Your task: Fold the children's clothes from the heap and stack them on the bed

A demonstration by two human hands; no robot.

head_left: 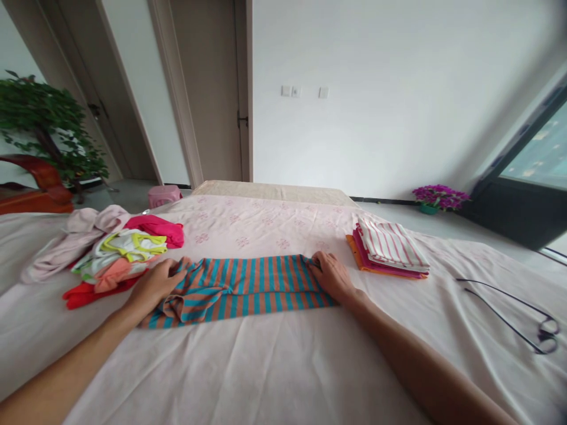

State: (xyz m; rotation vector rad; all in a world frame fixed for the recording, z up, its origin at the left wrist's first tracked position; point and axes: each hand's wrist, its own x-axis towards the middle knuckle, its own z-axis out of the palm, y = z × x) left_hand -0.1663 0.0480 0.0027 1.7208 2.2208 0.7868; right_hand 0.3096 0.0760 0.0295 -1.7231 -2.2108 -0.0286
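Observation:
A teal and orange striped garment (248, 286) lies stretched across the pale pink bedsheet (274, 366) in front of me. My left hand (155, 283) rests on its bunched left end, fingers curled and pinching the cloth. My right hand (331, 274) presses on its right end, fingers closed on the fabric edge. Both forearms reach in from the bottom of the view.
A loose heap of clothes (115, 251) in pink, red, yellow and white lies at the left. A folded stack (387, 248) with a red-striped top piece sits at the right. A black cord (518, 316) lies far right. A potted plant (48, 127), doors and purple flowers (439, 196) stand beyond the bed.

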